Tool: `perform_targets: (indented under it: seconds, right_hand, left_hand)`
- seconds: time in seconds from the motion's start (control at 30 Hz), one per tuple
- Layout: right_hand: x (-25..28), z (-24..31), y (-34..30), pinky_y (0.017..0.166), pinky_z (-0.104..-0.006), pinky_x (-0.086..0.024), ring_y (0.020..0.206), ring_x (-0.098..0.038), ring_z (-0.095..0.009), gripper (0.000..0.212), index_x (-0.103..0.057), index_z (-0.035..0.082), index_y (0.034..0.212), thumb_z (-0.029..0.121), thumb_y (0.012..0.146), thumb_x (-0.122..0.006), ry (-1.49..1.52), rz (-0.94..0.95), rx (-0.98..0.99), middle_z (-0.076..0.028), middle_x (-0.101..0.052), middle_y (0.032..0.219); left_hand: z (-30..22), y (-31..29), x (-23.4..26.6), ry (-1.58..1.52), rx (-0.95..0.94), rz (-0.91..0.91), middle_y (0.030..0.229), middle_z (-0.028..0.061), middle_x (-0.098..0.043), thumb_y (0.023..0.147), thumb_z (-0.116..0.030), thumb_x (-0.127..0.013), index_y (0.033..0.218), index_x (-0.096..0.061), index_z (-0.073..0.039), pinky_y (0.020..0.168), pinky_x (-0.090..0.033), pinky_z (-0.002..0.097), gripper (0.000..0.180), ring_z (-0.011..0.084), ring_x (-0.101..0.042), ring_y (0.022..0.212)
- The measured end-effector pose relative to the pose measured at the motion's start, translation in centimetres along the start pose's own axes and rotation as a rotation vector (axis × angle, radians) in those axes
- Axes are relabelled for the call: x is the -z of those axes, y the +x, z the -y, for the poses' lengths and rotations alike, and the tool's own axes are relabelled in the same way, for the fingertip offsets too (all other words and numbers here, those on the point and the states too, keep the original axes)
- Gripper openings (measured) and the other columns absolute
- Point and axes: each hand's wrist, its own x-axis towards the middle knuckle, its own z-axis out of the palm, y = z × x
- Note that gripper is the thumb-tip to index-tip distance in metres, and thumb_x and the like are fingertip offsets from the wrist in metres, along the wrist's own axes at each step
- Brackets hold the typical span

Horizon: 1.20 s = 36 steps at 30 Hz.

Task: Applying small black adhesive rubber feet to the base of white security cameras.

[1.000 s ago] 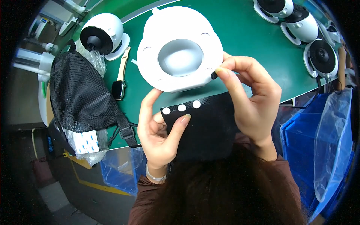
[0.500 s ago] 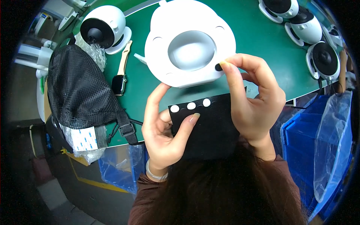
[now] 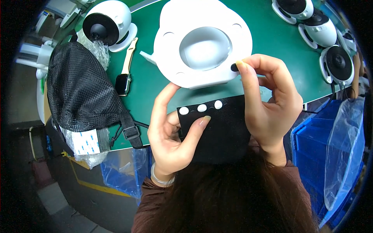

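Note:
Between thumb and index finger, my right hand (image 3: pixel 272 99) pinches a small round black pad (image 3: pixel 234 67) at the lower right rim of a white plastic housing (image 3: pixel 206 75). The housing is rounded, with a wide oval hollow in its middle. My left hand (image 3: pixel 171 138) grips a black sheet (image 3: pixel 223 134), its thumb lying on top and the index finger reaching up to the housing's lower edge. Along the sheet's upper edge runs a row of white round spots (image 3: pixel 202 108). Dark hair covers the sheet's lower part.
On the green table (image 3: pixel 145 89) at the left lie a black mesh bag (image 3: pixel 83 89), a watch (image 3: pixel 122 83) with a beige strap and a white camera-like device (image 3: pixel 108 25). Similar devices (image 3: pixel 338 64) stand far right. Blue plastic crates (image 3: pixel 314 143) flank the table's near edge.
The housing and both hands appear slightly further right in the picture. My right hand keeps its pinch on the black pad, and my left still grips the sheet.

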Motion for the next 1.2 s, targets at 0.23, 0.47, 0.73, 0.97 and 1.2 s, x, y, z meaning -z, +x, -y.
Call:
perform_targets:
  seconds: [0.23, 0.47, 0.73, 0.97, 1.2]
  right_hand:
    - [0.40, 0.34, 0.43, 0.057, -0.0168, -0.045, 0.067, -0.056, -0.008, 0.009, -0.056, -0.003, 0.082, 0.001, 0.076, -0.059, 0.067, 0.053, -0.083, -0.005, -0.059, 0.075]
    - [0.24, 0.18, 0.24, 0.056, -0.0175, -0.047, 0.066, -0.056, -0.008, 0.009, -0.056, -0.004, 0.084, 0.001, 0.077, -0.058, 0.087, 0.040, -0.095, -0.005, -0.058, 0.075]
    - [0.01, 0.26, 0.00, 0.055, -0.0163, -0.045, 0.061, -0.055, -0.007, 0.009, -0.055, -0.004, 0.084, 0.000, 0.077, -0.057, 0.050, 0.033, -0.059, -0.005, -0.058, 0.074]
    - [0.15, 0.15, 0.14, 0.054, -0.0159, -0.045, 0.060, -0.055, -0.007, 0.009, -0.055, -0.004, 0.085, -0.001, 0.077, -0.056, 0.069, 0.053, -0.086, -0.005, -0.058, 0.074]
    - [-0.04, 0.17, 0.02, 0.054, -0.0158, -0.045, 0.060, -0.055, -0.007, 0.009, -0.054, -0.004, 0.085, -0.001, 0.076, -0.057, 0.028, 0.024, -0.036, -0.006, -0.058, 0.075]
  left_hand:
    - [0.21, 0.01, 0.13, -0.004, -0.018, -0.006, 0.095, 0.0154, -0.058, 0.072, 0.014, -0.051, 0.124, -0.022, 0.007, 0.078, -0.041, 0.0221, 0.061, 0.0149, -0.055, 0.089]
    - [0.31, 0.01, -0.02, 0.011, -0.014, -0.015, 0.097, 0.0158, -0.057, 0.071, 0.013, -0.052, 0.124, -0.022, 0.007, 0.079, -0.040, 0.0224, 0.061, 0.0154, -0.055, 0.091]
    - [0.27, -0.07, 0.18, 0.017, -0.026, -0.002, 0.098, 0.0162, -0.056, 0.071, 0.014, -0.052, 0.124, -0.022, 0.008, 0.080, -0.040, 0.0228, 0.061, 0.0161, -0.054, 0.092]
    - [0.29, 0.07, 0.15, 0.032, -0.027, 0.004, 0.097, 0.0166, -0.056, 0.071, 0.014, -0.052, 0.123, -0.022, 0.008, 0.079, -0.041, 0.0229, 0.060, 0.0164, -0.055, 0.090]
    - [0.16, 0.05, 0.12, 0.036, -0.008, 0.001, 0.097, 0.0170, -0.057, 0.071, 0.014, -0.052, 0.123, -0.023, 0.008, 0.078, -0.041, 0.0231, 0.059, 0.0168, -0.055, 0.090]
